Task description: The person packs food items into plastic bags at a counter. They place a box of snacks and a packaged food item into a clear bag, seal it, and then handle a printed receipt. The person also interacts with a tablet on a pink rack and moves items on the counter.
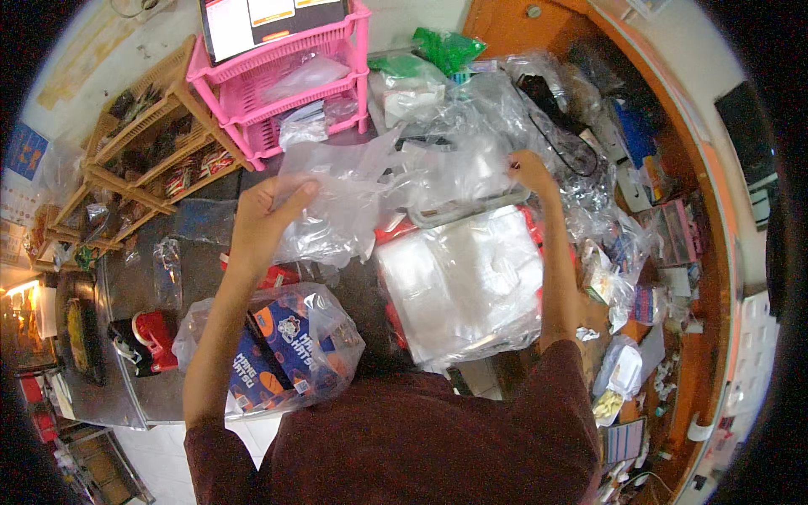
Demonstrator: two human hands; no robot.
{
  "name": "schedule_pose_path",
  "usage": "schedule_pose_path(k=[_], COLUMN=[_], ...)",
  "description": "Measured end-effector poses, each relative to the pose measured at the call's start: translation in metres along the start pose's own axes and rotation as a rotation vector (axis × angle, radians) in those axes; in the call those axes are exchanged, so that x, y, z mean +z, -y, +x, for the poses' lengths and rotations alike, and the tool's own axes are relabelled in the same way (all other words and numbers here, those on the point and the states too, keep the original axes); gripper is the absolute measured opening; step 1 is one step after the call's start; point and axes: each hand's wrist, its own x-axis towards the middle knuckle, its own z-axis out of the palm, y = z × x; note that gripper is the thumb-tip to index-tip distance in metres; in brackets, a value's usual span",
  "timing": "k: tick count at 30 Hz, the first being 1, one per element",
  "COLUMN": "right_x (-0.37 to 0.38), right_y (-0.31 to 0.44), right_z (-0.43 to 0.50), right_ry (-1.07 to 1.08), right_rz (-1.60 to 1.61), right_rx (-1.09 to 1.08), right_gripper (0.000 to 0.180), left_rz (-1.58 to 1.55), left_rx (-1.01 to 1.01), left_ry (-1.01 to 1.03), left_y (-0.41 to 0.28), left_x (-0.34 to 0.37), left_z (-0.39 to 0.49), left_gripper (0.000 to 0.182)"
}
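My left hand (268,221) pinches a translucent plastic bag (334,218) between thumb and fingers, lifted above the dark table. Filmy plastic stretches to the right, where my right hand (536,173) has its fingertips closed at the edge of a translucent plastic sheet or bag (467,167). I cannot tell whether both hands hold one bag. Under the right forearm lies a stack of flat transparent plastic bags (464,284), with red material (394,230) showing at its edges. Below my left forearm, a knotted or gathered plastic bag contains blue-and-orange printed boxes (290,341).
A pink plastic rack (284,101) with a screen (271,28) on top stands at the back. Left of it is a brown wicker-like shelf (145,151). Crumpled plastic bags (480,101) crowd the back right. A red-and-black item (148,344) lies at left.
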Motion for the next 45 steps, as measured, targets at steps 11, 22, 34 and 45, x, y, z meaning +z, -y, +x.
schedule_pose_path(k=[11, 22, 34, 45], right_x=[-0.026, 0.080, 0.292, 0.270], right_y=[0.018, 0.325, 0.401, 0.392], right_z=[0.006, -0.076, -0.173, -0.131], right_ry=[-0.142, 0.006, 0.110, 0.937], right_rz=[0.333, 0.785, 0.564, 0.536], right_rx=[0.171, -0.505, -0.711, -0.495], right_gripper=[0.025, 0.056, 0.019, 0.031], left_rz=[0.134, -0.111, 0.946, 0.324], left_rx=[0.211, 0.256, -0.256, 0.054], left_ry=[-0.096, 0.113, -0.641, -0.677], left_y=[-0.033, -0.047, 0.044, 0.052], left_x=[-0.023, -0.014, -0.091, -0.157], left_z=[-0.028, -0.085, -0.288, -0.323], left_gripper=[0.030, 0.027, 0.102, 0.017])
